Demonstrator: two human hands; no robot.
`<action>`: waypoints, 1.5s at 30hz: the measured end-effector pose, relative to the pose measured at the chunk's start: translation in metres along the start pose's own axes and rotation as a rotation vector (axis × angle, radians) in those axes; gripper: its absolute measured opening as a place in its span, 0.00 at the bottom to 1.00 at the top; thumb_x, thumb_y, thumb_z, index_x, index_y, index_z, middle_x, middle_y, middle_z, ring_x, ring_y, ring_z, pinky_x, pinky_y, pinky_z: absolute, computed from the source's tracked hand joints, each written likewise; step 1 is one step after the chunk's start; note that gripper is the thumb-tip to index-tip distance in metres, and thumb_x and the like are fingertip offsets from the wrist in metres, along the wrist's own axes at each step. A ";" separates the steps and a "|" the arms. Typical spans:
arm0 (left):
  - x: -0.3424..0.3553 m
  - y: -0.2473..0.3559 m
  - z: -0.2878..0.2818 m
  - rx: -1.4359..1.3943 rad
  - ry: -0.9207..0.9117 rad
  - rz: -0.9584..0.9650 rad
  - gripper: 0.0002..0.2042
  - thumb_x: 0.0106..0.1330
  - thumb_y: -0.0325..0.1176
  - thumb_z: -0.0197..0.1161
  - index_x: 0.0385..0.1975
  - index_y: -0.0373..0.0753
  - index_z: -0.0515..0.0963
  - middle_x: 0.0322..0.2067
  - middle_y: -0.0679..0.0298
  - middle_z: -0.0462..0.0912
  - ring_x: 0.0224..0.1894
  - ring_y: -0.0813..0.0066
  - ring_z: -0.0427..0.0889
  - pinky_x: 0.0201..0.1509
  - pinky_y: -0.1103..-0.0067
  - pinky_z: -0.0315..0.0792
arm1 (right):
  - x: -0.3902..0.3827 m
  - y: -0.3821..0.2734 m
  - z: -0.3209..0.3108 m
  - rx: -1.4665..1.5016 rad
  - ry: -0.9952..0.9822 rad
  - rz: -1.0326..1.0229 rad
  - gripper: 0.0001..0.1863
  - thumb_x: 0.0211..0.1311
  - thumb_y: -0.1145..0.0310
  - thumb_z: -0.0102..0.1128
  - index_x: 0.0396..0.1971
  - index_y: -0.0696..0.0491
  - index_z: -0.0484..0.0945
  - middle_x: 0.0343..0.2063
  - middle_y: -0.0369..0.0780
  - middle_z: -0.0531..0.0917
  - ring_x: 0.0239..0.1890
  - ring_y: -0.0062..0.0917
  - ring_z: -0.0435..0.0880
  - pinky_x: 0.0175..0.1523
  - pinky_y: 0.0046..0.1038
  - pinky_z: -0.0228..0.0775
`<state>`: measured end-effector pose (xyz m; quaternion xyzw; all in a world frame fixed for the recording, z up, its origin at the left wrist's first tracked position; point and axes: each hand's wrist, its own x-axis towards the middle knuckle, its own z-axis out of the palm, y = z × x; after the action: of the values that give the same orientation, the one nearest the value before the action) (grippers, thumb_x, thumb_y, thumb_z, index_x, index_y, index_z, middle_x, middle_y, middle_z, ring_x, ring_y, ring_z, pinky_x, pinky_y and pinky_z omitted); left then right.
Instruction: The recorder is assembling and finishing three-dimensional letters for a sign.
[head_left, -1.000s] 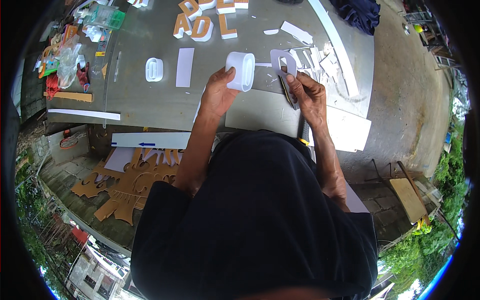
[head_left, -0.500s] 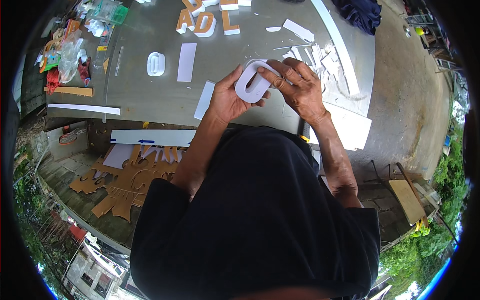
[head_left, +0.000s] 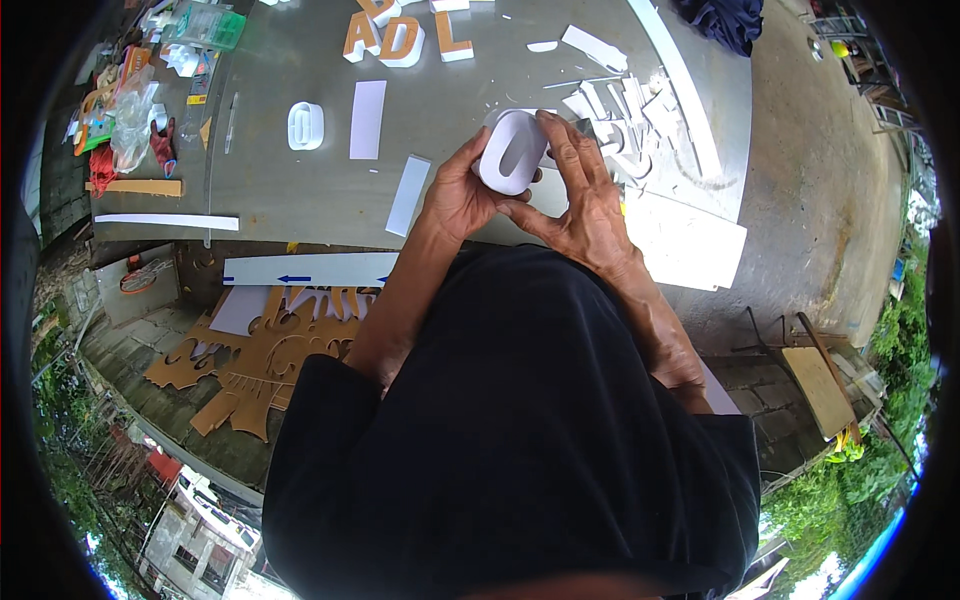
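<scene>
In front of my chest I hold a deep white oval ring (head_left: 497, 180) with a long hole through its middle. It is tilted, so the inner wall shows. My left hand (head_left: 462, 188) grips its left side, some fingertips showing past the lower right. My right hand (head_left: 585, 195) is curved along its right side: fingertips touch the upper right edge, and the thumb reaches across beneath the lower end, near my left hand. Left of these, a smaller white oval piece with compartments (head_left: 306, 126) stands on the grey table (head_left: 270, 190).
Letter-shaped white blocks with brown faces (head_left: 400, 42) stand at the far side. White strips and offcuts (head_left: 625, 105) lie right of my hands, beside a long white strip (head_left: 690, 110). White sheets (head_left: 680, 240) lie near right. Brown cut-out sheets (head_left: 250, 370) rest below the table's left edge.
The oval ring has tipped so its deep inner wall shows. My right thumb has left its face and moved below its lower end; the right fingers have shifted to the upper right edge.
</scene>
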<state>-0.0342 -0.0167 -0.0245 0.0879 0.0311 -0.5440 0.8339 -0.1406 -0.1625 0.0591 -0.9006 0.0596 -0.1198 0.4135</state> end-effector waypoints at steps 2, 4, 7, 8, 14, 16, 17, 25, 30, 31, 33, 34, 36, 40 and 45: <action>0.001 -0.002 0.000 -0.001 0.010 0.002 0.27 0.74 0.46 0.55 0.62 0.31 0.65 0.51 0.43 0.77 0.50 0.47 0.83 0.43 0.60 0.87 | -0.002 0.006 0.008 -0.045 0.074 -0.009 0.50 0.44 0.59 0.81 0.69 0.51 0.63 0.60 0.52 0.73 0.58 0.47 0.79 0.57 0.44 0.79; 0.002 -0.002 0.001 -0.001 0.018 0.008 0.27 0.74 0.45 0.55 0.63 0.30 0.64 0.52 0.44 0.77 0.50 0.47 0.83 0.44 0.60 0.87 | -0.001 0.007 0.008 -0.061 0.089 -0.041 0.50 0.44 0.59 0.81 0.69 0.50 0.64 0.60 0.51 0.73 0.57 0.46 0.80 0.56 0.43 0.80; 0.001 -0.001 0.002 0.026 0.030 0.009 0.27 0.73 0.45 0.56 0.63 0.30 0.63 0.53 0.44 0.76 0.52 0.47 0.82 0.46 0.60 0.86 | 0.000 0.006 0.005 -0.038 0.090 -0.044 0.50 0.43 0.61 0.82 0.69 0.49 0.64 0.60 0.51 0.74 0.55 0.45 0.81 0.56 0.42 0.80; 0.001 -0.001 0.000 0.035 0.037 0.016 0.28 0.73 0.45 0.56 0.63 0.30 0.63 0.54 0.44 0.76 0.53 0.47 0.82 0.47 0.59 0.86 | 0.000 0.005 0.005 0.002 0.075 -0.013 0.50 0.43 0.62 0.82 0.68 0.48 0.65 0.60 0.51 0.74 0.55 0.45 0.81 0.56 0.42 0.80; 0.002 0.002 0.010 0.056 -0.003 0.029 0.29 0.73 0.46 0.55 0.64 0.30 0.63 0.54 0.42 0.75 0.54 0.43 0.80 0.51 0.53 0.83 | 0.002 0.001 0.002 0.066 0.083 0.012 0.48 0.42 0.66 0.82 0.67 0.47 0.67 0.61 0.46 0.75 0.59 0.43 0.79 0.59 0.41 0.78; 0.003 0.001 0.012 0.064 -0.042 0.026 0.29 0.73 0.47 0.55 0.64 0.30 0.63 0.54 0.41 0.75 0.54 0.41 0.80 0.51 0.51 0.82 | 0.002 0.001 0.000 0.074 0.077 -0.017 0.48 0.43 0.68 0.81 0.67 0.49 0.66 0.62 0.47 0.75 0.60 0.44 0.76 0.61 0.41 0.75; 0.003 0.001 0.011 0.056 -0.032 0.015 0.29 0.74 0.48 0.54 0.64 0.30 0.63 0.54 0.41 0.75 0.54 0.40 0.80 0.50 0.50 0.82 | 0.002 0.001 -0.001 0.083 0.070 -0.044 0.47 0.43 0.70 0.79 0.67 0.52 0.65 0.62 0.47 0.74 0.62 0.45 0.74 0.64 0.40 0.71; 0.003 -0.003 0.005 0.001 -0.036 0.014 0.28 0.74 0.48 0.53 0.64 0.32 0.64 0.55 0.41 0.75 0.54 0.41 0.80 0.50 0.51 0.83 | 0.003 0.004 0.001 0.084 0.080 -0.047 0.48 0.43 0.71 0.79 0.68 0.51 0.65 0.61 0.47 0.75 0.61 0.45 0.75 0.62 0.40 0.72; 0.003 -0.006 0.009 0.003 -0.042 0.032 0.29 0.74 0.48 0.53 0.65 0.31 0.62 0.56 0.40 0.74 0.54 0.43 0.80 0.52 0.52 0.82 | 0.001 0.007 0.003 0.093 0.079 -0.028 0.48 0.44 0.72 0.79 0.68 0.51 0.65 0.61 0.48 0.75 0.61 0.45 0.75 0.59 0.39 0.75; 0.003 -0.006 0.008 0.002 -0.041 0.032 0.29 0.74 0.48 0.53 0.65 0.31 0.62 0.56 0.40 0.74 0.54 0.43 0.80 0.52 0.52 0.82 | 0.000 0.006 0.003 0.103 0.065 -0.006 0.48 0.44 0.72 0.79 0.69 0.50 0.64 0.61 0.49 0.74 0.61 0.45 0.75 0.59 0.39 0.76; 0.002 -0.005 0.005 0.038 -0.048 0.028 0.31 0.73 0.48 0.55 0.65 0.29 0.62 0.56 0.39 0.74 0.55 0.44 0.80 0.52 0.53 0.82 | -0.001 0.006 0.003 0.113 0.049 0.018 0.48 0.44 0.72 0.79 0.69 0.50 0.64 0.62 0.49 0.73 0.61 0.45 0.75 0.59 0.38 0.76; 0.002 -0.005 0.005 0.037 -0.048 0.028 0.31 0.73 0.48 0.55 0.65 0.29 0.62 0.56 0.39 0.74 0.55 0.44 0.80 0.52 0.53 0.82 | -0.002 0.005 0.002 0.118 0.047 0.021 0.48 0.44 0.72 0.79 0.69 0.50 0.63 0.62 0.49 0.73 0.61 0.45 0.75 0.59 0.39 0.76; 0.001 -0.005 0.005 0.123 -0.053 0.024 0.31 0.72 0.47 0.57 0.65 0.28 0.62 0.55 0.40 0.74 0.55 0.45 0.80 0.52 0.54 0.83 | -0.003 0.005 0.002 0.122 0.044 0.025 0.49 0.44 0.72 0.79 0.69 0.50 0.63 0.62 0.49 0.72 0.61 0.45 0.75 0.60 0.39 0.76; -0.001 -0.004 0.004 0.147 -0.087 0.025 0.30 0.72 0.45 0.58 0.63 0.26 0.63 0.55 0.40 0.75 0.55 0.46 0.80 0.52 0.55 0.83 | -0.002 0.004 0.000 0.136 0.028 0.026 0.49 0.44 0.72 0.79 0.69 0.51 0.62 0.62 0.49 0.72 0.62 0.45 0.74 0.61 0.39 0.75; -0.003 -0.003 0.003 0.199 -0.046 0.010 0.31 0.71 0.45 0.59 0.62 0.24 0.63 0.53 0.41 0.76 0.52 0.46 0.82 0.52 0.55 0.83 | -0.002 0.005 0.000 0.108 0.016 -0.013 0.50 0.43 0.71 0.79 0.69 0.51 0.62 0.63 0.49 0.72 0.62 0.45 0.74 0.61 0.40 0.76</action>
<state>-0.0384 -0.0159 -0.0214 0.1578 -0.0424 -0.5420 0.8243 -0.1423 -0.1653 0.0555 -0.8763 0.0505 -0.1330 0.4602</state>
